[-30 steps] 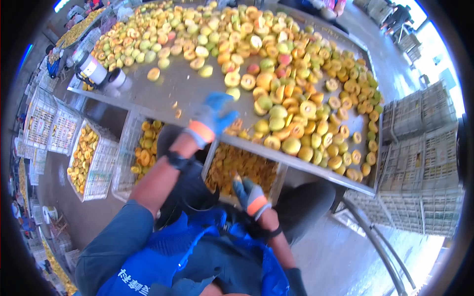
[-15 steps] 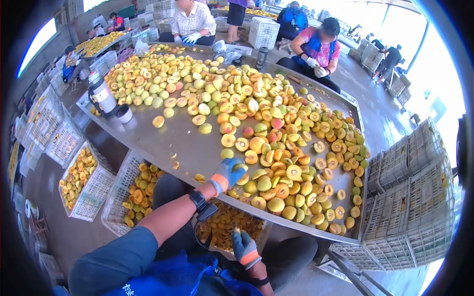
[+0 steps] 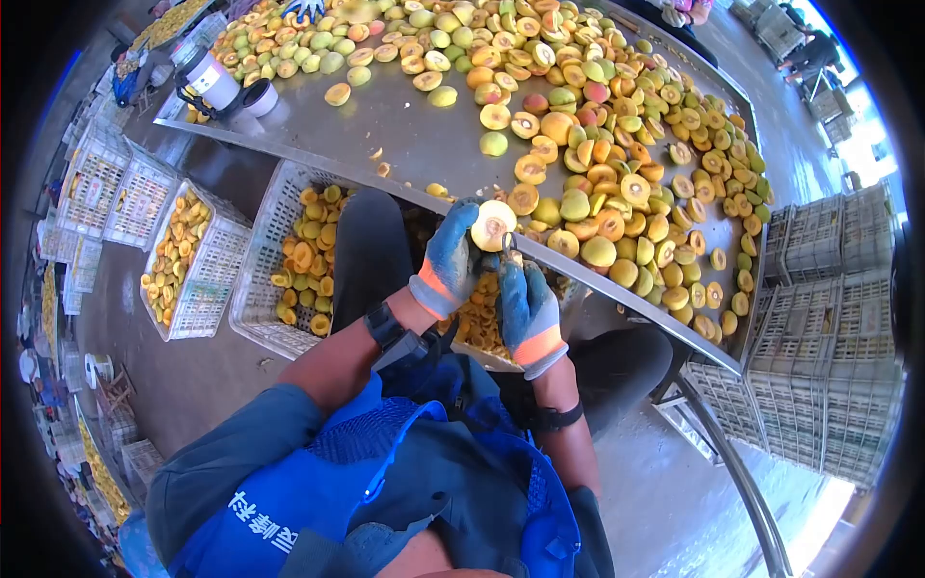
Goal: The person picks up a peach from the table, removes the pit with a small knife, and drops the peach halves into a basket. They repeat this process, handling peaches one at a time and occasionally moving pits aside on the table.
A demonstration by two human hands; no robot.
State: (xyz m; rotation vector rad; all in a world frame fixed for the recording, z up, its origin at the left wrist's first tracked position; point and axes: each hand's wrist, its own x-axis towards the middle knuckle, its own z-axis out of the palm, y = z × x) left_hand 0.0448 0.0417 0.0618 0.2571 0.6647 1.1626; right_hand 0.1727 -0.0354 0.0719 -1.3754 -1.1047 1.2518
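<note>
Hands (image 3: pixel 447 256) closer, cut fruit (image 3: pixel 493 225) camera-facing

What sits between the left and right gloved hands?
Head view: a cut fruit half, held by the left hand, cut face to the camera; beside it, what looks like a small tool's tip at the right hand.

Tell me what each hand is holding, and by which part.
The left hand holds a fruit half by its outer edge, cut face showing. The right hand grips a small tool, apparently by its handle, mostly hidden.
</note>
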